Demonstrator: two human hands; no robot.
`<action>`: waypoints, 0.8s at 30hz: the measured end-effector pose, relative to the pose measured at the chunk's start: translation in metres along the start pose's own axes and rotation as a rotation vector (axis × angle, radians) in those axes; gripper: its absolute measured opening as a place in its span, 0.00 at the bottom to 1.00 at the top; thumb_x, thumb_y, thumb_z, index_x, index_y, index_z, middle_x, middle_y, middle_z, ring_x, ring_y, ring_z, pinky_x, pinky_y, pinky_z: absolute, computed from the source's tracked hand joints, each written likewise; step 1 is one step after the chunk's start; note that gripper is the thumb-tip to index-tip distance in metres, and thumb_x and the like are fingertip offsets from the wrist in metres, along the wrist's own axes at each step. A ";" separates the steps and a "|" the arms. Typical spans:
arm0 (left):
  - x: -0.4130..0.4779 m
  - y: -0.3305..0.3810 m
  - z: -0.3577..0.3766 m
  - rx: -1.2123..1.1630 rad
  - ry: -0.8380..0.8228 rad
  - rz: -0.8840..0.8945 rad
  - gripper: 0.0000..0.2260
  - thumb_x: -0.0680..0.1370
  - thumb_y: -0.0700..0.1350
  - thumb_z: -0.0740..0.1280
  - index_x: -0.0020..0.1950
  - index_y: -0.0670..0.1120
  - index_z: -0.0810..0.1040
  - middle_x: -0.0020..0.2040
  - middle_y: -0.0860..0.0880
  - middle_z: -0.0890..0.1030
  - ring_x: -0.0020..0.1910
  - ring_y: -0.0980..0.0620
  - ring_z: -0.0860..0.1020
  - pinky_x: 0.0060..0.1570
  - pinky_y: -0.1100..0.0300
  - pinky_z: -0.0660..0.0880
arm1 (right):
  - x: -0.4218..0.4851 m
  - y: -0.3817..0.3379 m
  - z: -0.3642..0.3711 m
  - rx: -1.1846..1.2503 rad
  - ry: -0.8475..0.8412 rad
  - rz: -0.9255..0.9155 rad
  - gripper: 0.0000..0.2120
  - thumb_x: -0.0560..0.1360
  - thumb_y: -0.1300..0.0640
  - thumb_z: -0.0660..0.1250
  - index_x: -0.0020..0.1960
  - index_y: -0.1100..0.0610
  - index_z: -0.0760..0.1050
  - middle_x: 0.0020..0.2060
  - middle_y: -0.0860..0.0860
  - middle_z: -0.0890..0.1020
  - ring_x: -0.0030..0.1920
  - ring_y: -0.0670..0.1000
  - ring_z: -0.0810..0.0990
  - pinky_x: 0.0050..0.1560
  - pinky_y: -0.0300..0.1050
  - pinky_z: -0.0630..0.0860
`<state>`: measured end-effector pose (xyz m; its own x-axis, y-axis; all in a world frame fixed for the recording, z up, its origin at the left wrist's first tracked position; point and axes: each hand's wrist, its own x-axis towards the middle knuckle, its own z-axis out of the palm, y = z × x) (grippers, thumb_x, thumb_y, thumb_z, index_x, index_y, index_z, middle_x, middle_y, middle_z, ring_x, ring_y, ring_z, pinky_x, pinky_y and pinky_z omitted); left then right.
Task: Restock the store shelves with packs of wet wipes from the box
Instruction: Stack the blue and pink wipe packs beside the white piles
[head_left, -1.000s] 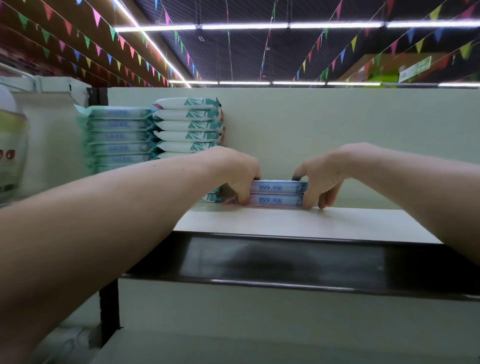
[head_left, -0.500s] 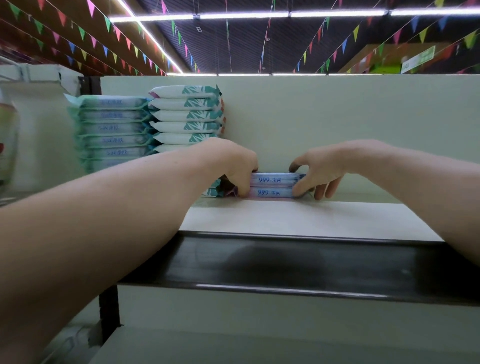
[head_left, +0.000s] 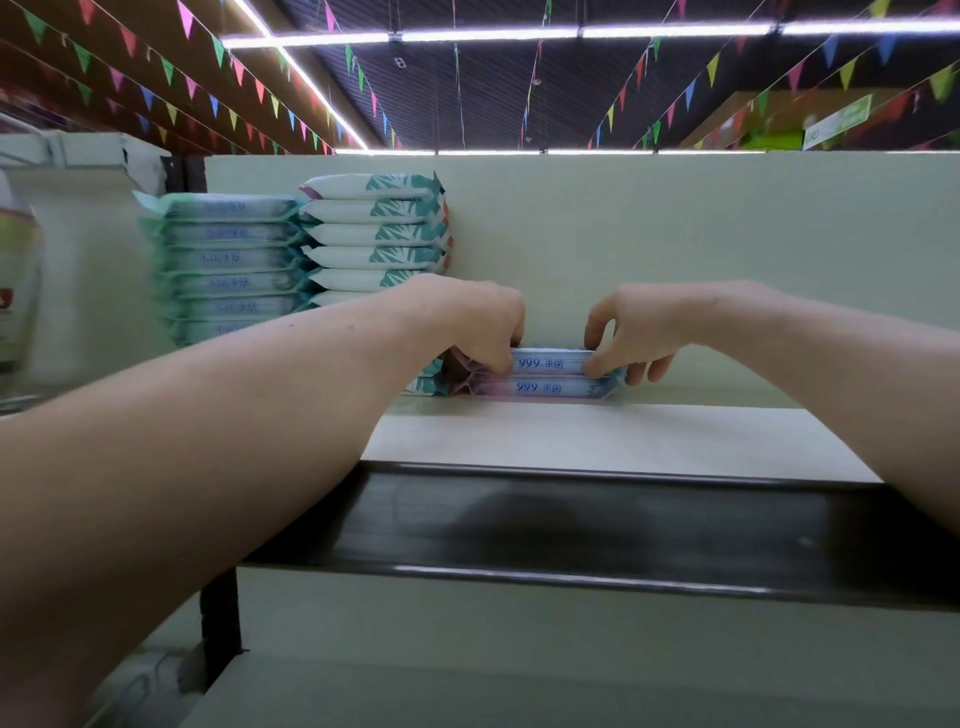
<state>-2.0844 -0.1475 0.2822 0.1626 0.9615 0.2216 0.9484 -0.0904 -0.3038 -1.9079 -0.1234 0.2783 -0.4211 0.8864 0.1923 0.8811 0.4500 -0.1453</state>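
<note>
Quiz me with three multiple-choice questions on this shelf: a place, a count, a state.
1. Where do the 999 packs lie? A on the floor; B right of the leaf-print stack; C inside a box.
2. How many 999 packs? A one; B two; C four.
3. The left hand and right hand? A hang free; B lie flat on top; C grip the packs' ends.
Answers: B, they sit at that stack's right; B, two printed edges show; C, fingers curl at each end.

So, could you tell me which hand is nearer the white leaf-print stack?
Left. The left hand grips the 999 packs right beside the leaf-print stack, partly covering it; the right hand holds their far end, away from the stack.
</note>
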 end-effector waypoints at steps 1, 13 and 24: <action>-0.001 0.001 0.000 -0.003 0.003 0.002 0.12 0.71 0.48 0.67 0.51 0.45 0.83 0.42 0.45 0.84 0.41 0.45 0.81 0.41 0.55 0.78 | 0.000 -0.001 0.001 -0.007 -0.008 0.001 0.14 0.73 0.54 0.71 0.56 0.57 0.75 0.37 0.54 0.83 0.37 0.51 0.85 0.40 0.45 0.83; -0.017 0.016 -0.009 0.006 -0.016 -0.057 0.13 0.75 0.49 0.67 0.56 0.45 0.82 0.46 0.45 0.83 0.45 0.44 0.82 0.43 0.54 0.79 | -0.020 -0.020 -0.005 -0.277 0.035 -0.025 0.16 0.70 0.44 0.70 0.56 0.49 0.78 0.47 0.49 0.80 0.45 0.54 0.82 0.52 0.51 0.81; -0.048 0.055 -0.031 -0.072 0.063 -0.087 0.18 0.78 0.47 0.67 0.67 0.44 0.74 0.44 0.47 0.79 0.35 0.51 0.78 0.32 0.62 0.78 | -0.066 -0.022 -0.011 -0.279 0.086 -0.007 0.19 0.73 0.49 0.69 0.63 0.51 0.75 0.53 0.50 0.80 0.51 0.55 0.80 0.56 0.48 0.78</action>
<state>-2.0316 -0.2064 0.2836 0.0933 0.9485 0.3026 0.9764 -0.0278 -0.2141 -1.8974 -0.1935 0.2795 -0.4178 0.8658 0.2753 0.9085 0.3982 0.1265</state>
